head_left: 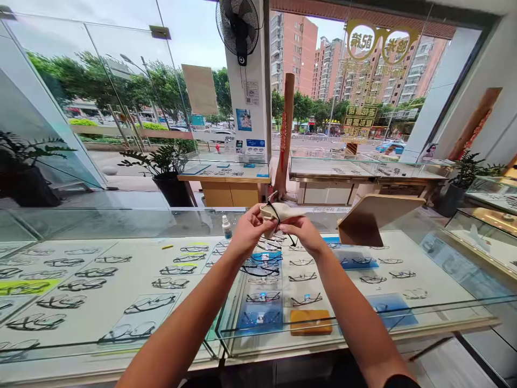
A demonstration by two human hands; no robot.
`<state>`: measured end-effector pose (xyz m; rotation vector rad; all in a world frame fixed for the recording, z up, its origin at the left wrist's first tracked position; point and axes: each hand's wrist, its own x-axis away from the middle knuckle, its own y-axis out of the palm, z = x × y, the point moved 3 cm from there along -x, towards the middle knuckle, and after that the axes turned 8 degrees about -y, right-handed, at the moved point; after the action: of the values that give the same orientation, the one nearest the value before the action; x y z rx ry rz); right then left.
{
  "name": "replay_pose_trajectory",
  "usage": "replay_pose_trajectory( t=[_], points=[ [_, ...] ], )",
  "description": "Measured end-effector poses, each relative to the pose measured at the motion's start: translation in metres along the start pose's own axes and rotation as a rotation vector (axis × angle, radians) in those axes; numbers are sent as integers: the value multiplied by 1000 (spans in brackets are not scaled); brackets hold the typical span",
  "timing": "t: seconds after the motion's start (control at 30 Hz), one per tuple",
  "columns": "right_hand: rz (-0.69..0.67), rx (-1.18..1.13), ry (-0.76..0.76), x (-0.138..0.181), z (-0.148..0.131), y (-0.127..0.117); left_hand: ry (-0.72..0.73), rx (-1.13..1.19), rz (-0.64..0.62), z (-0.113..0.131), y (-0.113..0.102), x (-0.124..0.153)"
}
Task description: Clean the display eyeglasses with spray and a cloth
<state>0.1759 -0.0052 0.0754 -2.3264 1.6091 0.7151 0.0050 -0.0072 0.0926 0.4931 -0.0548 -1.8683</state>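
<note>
Both hands are raised in front of me over the glass counter, close together. Between them is a pair of eyeglasses (277, 213) with thin dark temples, partly wrapped in a beige cloth (283, 211). My left hand (251, 228) pinches the cloth and the glasses from the left, fingers curled. On the right, my right hand (306, 233) grips the cloth's other end, with a dark temple pointing down beside its thumb. The cloth and fingers hide most of the lenses. A small white spray bottle (226, 227) stands on the counter just left of my left hand.
Several rows of eyeglasses lie inside the glass display counter (133, 347). An orange glasses case (311, 322) is near its front edge. A brown-framed tabletop mirror (375, 218) stands to the right. Beyond are further display cases (236, 188) and a potted plant (167, 172).
</note>
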Motion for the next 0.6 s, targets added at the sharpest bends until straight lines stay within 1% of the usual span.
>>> replay_pose_trajectory(
  t=[0.1, 0.17, 0.27, 0.4, 0.47, 0.53, 0.6],
  points=[
    [10, -47, -15, -7, 18, 0, 107, -67, 76, -11, -7, -13],
    [-6, -56, -23, -8, 29, 2, 130, -76, 117, -20, -13, -20],
    [0, -23, -42, -6, 40, 5, 77, -7, 114, -32, -22, -27],
    [72, -13, -45, -3, 49, 0, -54, 120, -12, -42, -25, -28],
    [119, -21, -24, -3, 55, -4, -89, 162, -53, -47, -23, -25],
    [134, -27, -2, -3, 61, -6, -86, 165, -45, -52, -22, -23],
    [116, -38, 4, -3, 66, -6, -62, 138, 4, -58, -22, -22]
  ],
)
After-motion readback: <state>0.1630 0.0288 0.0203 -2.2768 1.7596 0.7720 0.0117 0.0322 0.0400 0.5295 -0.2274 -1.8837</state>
